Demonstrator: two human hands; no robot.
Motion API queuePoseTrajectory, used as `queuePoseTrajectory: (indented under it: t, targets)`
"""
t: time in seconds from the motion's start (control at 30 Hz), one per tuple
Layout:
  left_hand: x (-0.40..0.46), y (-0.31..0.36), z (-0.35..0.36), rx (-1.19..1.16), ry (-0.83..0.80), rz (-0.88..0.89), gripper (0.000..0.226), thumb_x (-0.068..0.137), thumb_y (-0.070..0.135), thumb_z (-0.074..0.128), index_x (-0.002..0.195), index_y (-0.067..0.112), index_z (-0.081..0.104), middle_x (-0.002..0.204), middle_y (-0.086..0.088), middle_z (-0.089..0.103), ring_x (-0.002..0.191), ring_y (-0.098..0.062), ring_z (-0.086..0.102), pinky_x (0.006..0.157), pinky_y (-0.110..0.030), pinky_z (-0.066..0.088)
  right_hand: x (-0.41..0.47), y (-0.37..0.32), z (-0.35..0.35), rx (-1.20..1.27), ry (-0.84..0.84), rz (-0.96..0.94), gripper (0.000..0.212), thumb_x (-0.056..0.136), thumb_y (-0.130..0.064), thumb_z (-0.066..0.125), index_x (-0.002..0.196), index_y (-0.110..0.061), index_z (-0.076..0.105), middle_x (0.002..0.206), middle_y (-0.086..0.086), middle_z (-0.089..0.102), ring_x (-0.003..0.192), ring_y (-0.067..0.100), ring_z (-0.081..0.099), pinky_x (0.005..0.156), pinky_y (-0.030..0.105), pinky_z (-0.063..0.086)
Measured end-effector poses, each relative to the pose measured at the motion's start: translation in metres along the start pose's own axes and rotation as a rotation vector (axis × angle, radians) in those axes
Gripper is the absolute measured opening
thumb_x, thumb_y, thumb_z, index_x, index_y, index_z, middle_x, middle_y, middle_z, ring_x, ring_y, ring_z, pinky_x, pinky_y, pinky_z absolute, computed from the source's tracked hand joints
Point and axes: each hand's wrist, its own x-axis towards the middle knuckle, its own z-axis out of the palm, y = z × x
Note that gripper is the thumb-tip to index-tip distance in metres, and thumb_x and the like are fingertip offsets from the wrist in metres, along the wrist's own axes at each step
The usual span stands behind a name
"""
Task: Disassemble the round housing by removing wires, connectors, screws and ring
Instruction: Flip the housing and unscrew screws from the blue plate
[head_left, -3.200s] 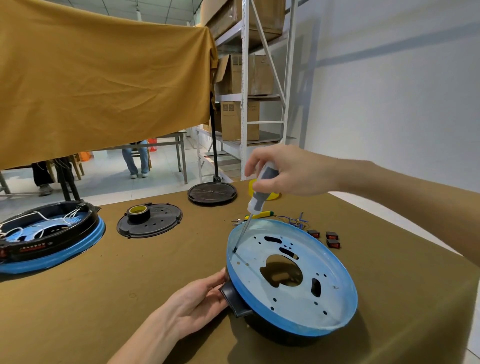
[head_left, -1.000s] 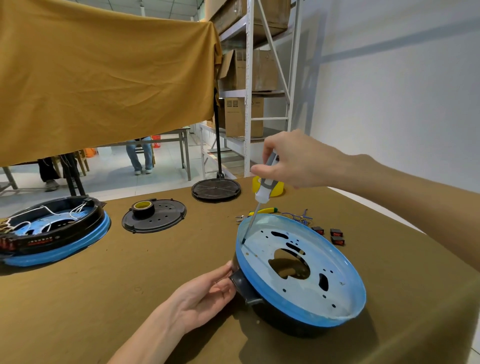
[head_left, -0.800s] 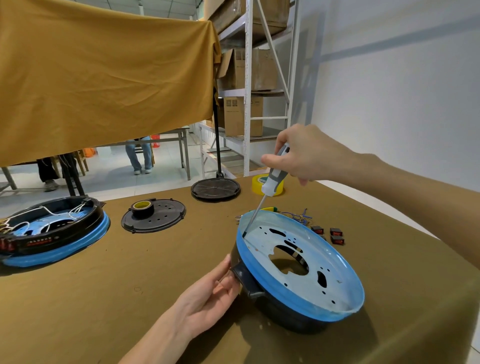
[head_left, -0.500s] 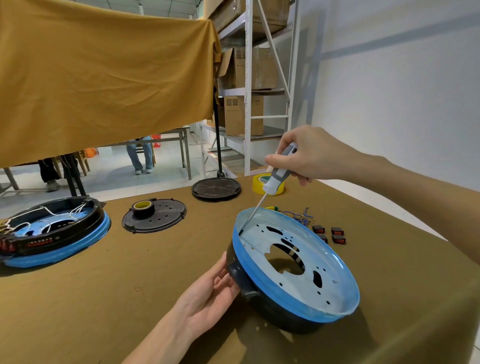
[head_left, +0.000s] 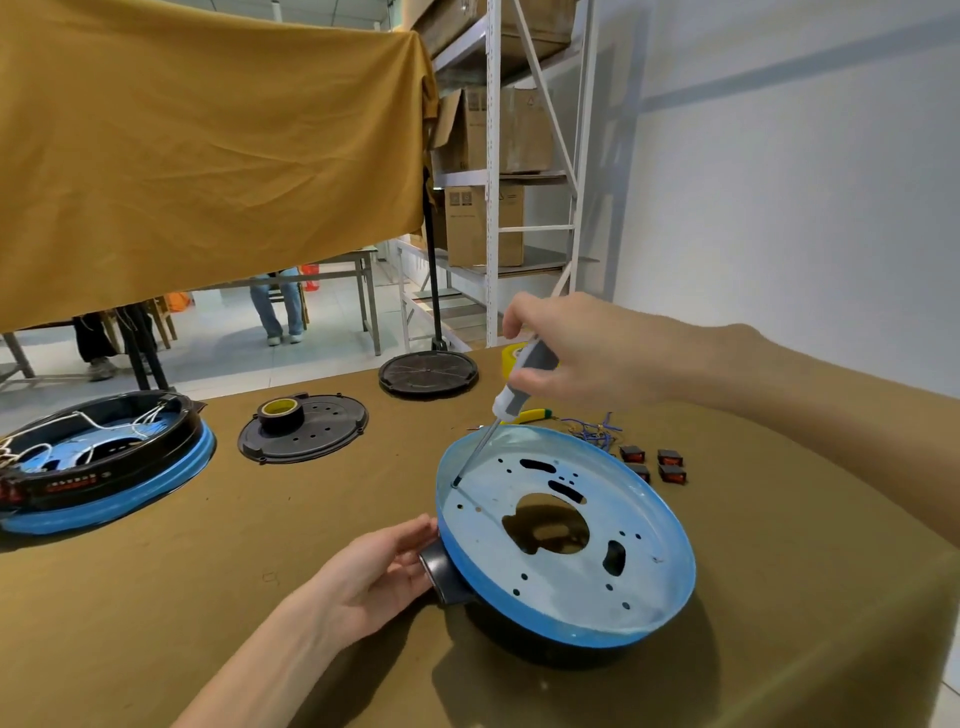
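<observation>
Turning screwdriver (head_left: 511, 400) with right hand (head_left: 576, 358) gripping handle, tip poking near-left screw spot. Left hand (head_left: 374, 577), fingers flat, is steadying round housing (head_left: 566, 530), sitting near right on table (head_left: 156, 597), stopping wobble.

1 head-worn camera looks forward and down, close over the table (head_left: 156, 597) and both hands.

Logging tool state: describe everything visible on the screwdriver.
The screwdriver has a grey and white handle and a thin metal shaft. It tilts down and to the left; its tip sits inside the round housing, on the pale blue plate near the far-left rim. The right hand grips the handle. Whether the tip is seated in a screw cannot be told.
</observation>
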Motion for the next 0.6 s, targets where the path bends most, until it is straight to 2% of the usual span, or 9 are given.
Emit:
queuePoseTrajectory:
  t: [0.07, 0.13, 0.2, 0.27, 0.33, 0.4, 0.47, 0.53, 0.6]
  targets:
    - [0.001, 0.007, -0.004, 0.093, 0.004, 0.018, 0.045, 0.094, 0.034, 0.069, 0.116, -0.005, 0.074, 0.119, -0.026, 0.074, 0.110, -0.036, 0.072, 0.089, -0.046, 0.059, 0.001, -0.006, 0.006, -0.043, -0.012, 0.005, 0.034, 0.100, -0.046, 0.057, 0.122, -0.022, 0.048, 0.090, -0.003, 0.063, 0.076, 0.017, 0.062, 0.069, 0.040, 0.054]
    - [0.000, 0.013, -0.005, 0.185, -0.045, 0.010, 0.066, 0.086, 0.057, 0.071, 0.107, -0.005, 0.079, 0.117, -0.023, 0.075, 0.112, -0.035, 0.070, 0.094, -0.045, 0.059, 0.005, -0.014, 0.010, 0.047, -0.026, -0.016, 0.034, 0.098, -0.042, 0.061, 0.122, -0.021, 0.050, 0.090, -0.003, 0.063, 0.078, 0.017, 0.064, 0.070, 0.039, 0.054]
    - [-0.002, 0.017, -0.003, 0.228, -0.064, 0.017, 0.077, 0.075, 0.069, 0.074, 0.096, -0.004, 0.081, 0.108, -0.021, 0.078, 0.101, -0.033, 0.077, 0.084, -0.041, 0.062, 0.012, -0.022, 0.009, 0.143, -0.032, -0.043, 0.035, 0.093, -0.036, 0.070, 0.120, -0.024, 0.051, 0.093, -0.004, 0.061, 0.079, 0.015, 0.062, 0.069, 0.036, 0.052]
    - [-0.005, 0.018, 0.001, 0.232, -0.074, 0.020, 0.076, 0.067, 0.070, 0.077, 0.087, -0.002, 0.082, 0.101, -0.020, 0.079, 0.089, -0.030, 0.080, 0.074, -0.038, 0.064, 0.020, -0.030, 0.007, 0.203, -0.026, -0.061, 0.037, 0.086, -0.026, 0.075, 0.115, -0.027, 0.054, 0.096, -0.006, 0.058, 0.080, 0.011, 0.059, 0.065, 0.032, 0.050]
    - [-0.005, 0.017, 0.002, 0.238, -0.053, 0.029, 0.076, 0.061, 0.064, 0.083, 0.094, -0.004, 0.082, 0.100, -0.021, 0.079, 0.088, -0.030, 0.080, 0.072, -0.038, 0.064, 0.028, -0.036, 0.008, 0.232, -0.024, -0.071, 0.033, 0.083, -0.022, 0.076, 0.110, -0.024, 0.058, 0.096, -0.005, 0.060, 0.081, 0.012, 0.060, 0.063, 0.030, 0.049]
    - [-0.005, 0.016, 0.000, 0.241, -0.041, 0.030, 0.082, 0.057, 0.057, 0.089, 0.108, -0.005, 0.075, 0.100, -0.022, 0.079, 0.091, -0.031, 0.079, 0.075, -0.039, 0.064, 0.032, -0.041, 0.014, 0.145, -0.004, -0.075, 0.025, 0.089, -0.038, 0.071, 0.101, -0.024, 0.055, 0.088, -0.005, 0.061, 0.077, 0.015, 0.061, 0.059, 0.032, 0.046]
    - [-0.006, 0.017, 0.000, 0.241, -0.054, 0.015, 0.083, 0.056, 0.053, 0.091, 0.112, -0.006, 0.072, 0.102, -0.023, 0.079, 0.091, -0.032, 0.079, 0.074, -0.039, 0.064, 0.035, -0.045, 0.020, -0.002, 0.024, -0.058, 0.031, 0.095, -0.055, 0.059, 0.090, -0.027, 0.047, 0.079, -0.005, 0.058, 0.069, 0.014, 0.058, 0.053, 0.032, 0.039]
    - [-0.008, 0.017, 0.000, 0.243, -0.068, 0.002, 0.084, 0.057, 0.051, 0.092, 0.113, -0.007, 0.071, 0.104, -0.023, 0.078, 0.090, -0.031, 0.079, 0.072, -0.038, 0.064, 0.038, -0.047, 0.022, -0.033, 0.039, -0.027, 0.031, 0.095, -0.055, 0.056, 0.085, -0.028, 0.043, 0.078, -0.004, 0.056, 0.067, 0.016, 0.057, 0.051, 0.031, 0.036]
    - [-0.008, 0.017, 0.001, 0.252, -0.073, 0.000, 0.088, 0.056, 0.052, 0.092, 0.117, -0.007, 0.068, 0.106, -0.023, 0.078, 0.089, -0.029, 0.079, 0.071, -0.037, 0.064, 0.042, -0.049, 0.017, 0.061, -0.033, 0.026, 0.022, 0.091, -0.044, 0.060, 0.092, -0.026, 0.049, 0.082, -0.001, 0.062, 0.065, 0.019, 0.064, 0.047, 0.029, 0.043]
